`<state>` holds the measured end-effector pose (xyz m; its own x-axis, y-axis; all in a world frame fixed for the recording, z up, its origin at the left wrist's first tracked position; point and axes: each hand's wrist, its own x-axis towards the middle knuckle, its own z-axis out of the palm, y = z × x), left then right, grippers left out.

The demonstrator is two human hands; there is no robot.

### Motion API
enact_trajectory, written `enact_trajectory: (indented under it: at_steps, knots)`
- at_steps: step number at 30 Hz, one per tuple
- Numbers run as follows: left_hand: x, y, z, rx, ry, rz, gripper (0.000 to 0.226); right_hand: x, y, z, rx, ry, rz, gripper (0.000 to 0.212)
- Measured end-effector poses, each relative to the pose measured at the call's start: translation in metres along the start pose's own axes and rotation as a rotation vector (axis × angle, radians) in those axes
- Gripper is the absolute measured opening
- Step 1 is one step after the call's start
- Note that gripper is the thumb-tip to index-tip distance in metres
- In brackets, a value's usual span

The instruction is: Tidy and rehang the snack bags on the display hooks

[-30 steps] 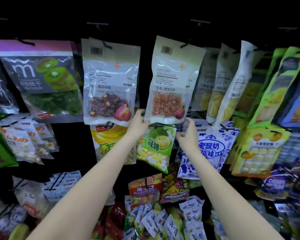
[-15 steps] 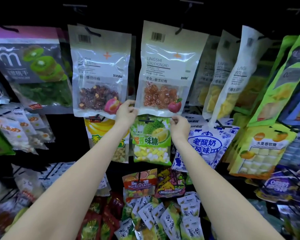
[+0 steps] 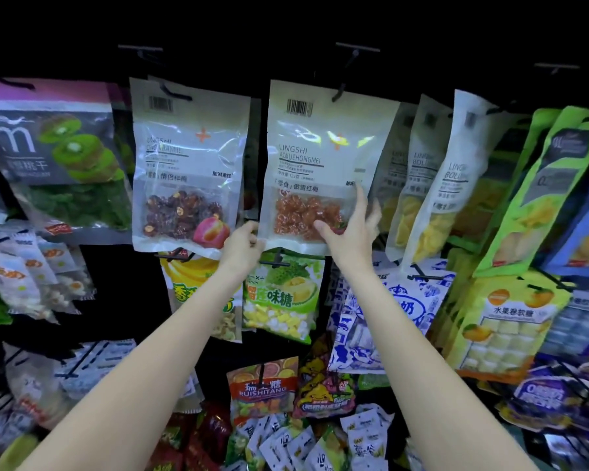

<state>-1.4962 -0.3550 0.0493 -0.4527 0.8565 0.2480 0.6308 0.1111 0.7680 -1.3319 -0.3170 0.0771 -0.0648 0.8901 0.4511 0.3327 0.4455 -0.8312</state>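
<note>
- Both my hands are up at the red plum bag (image 3: 323,171), which hangs from its display hook (image 3: 342,86) in the top row: my left hand (image 3: 242,248) pinches its lower left corner, and my right hand (image 3: 349,229) lies loose against its lower right front, fingers spread and straight, gripping nothing.
- To do this step well, I judge I should hold the corner lightly and use the flat right palm to square the bag so that it faces forward and hangs level with the dark plum bag (image 3: 186,171) just beside it.
- Pulling down hard could tear the hang hole; a gentle sideways nudge looks safer.
- The yellow fruit bags (image 3: 432,185) to the right hang twisted edge-on, so they probably need turning next.
- Whether more bags hang behind the front one on this hook, I cannot tell.
- My left fingertips are hidden behind the bag's edge.
- Everything above the hooks is black, and the rack's lower rows are blurred at the frame's edges.
</note>
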Motion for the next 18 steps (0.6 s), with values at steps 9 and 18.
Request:
enact_trajectory:
  at_steps: [9,18]
  knots:
    - [-0.003,0.011,-0.010,0.200,-0.045,-0.017,0.036,0.000,-0.008,-0.003,-0.047,0.095,0.026,0.078]
    - [-0.022,-0.018,-0.076,0.176,0.486,0.331,0.048,-0.042,-0.059,0.050,-0.032,-0.095,-0.398,0.063]
